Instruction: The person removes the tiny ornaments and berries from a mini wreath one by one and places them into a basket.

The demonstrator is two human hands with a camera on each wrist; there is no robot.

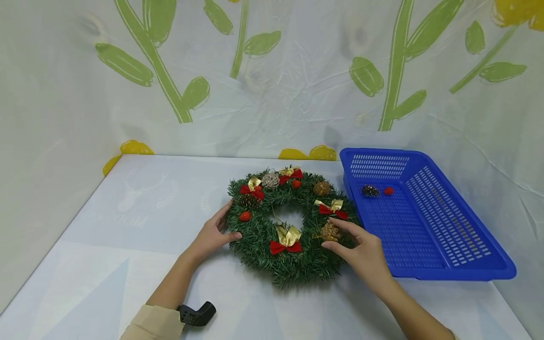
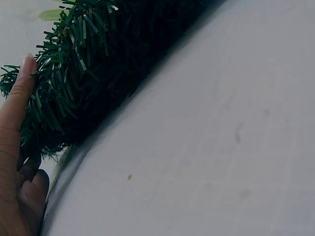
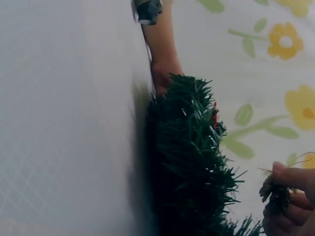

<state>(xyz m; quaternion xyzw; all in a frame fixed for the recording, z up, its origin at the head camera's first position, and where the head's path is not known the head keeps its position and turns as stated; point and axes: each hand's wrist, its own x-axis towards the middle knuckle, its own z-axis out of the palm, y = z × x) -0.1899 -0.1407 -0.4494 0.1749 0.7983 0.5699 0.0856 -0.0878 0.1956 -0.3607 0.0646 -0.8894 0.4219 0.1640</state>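
Note:
A green Christmas wreath (image 1: 257,243) lies on the table, dressed with red and gold bows, pine cones and red berries. Its left rim is in the grip of my left hand (image 1: 212,238), thumb on top. The left wrist view shows that thumb (image 2: 22,93) against the green needles, with the other fingers curled lower down. Over the right front of the wreath, my right hand (image 1: 363,252) pinches a golden-brown pine cone (image 1: 330,232) between thumb and fingers. In the right wrist view the pine cone (image 3: 276,197) is held apart from the needles, with a thin wire beside it.
A blue plastic basket (image 1: 463,274) stands right of the wreath, close to its edge. Inside are a dark pine cone (image 1: 370,191) and a red berry (image 1: 388,191). A black device (image 1: 197,315) is at the left wrist. Flower-printed cloth (image 1: 289,104) hangs behind the table.

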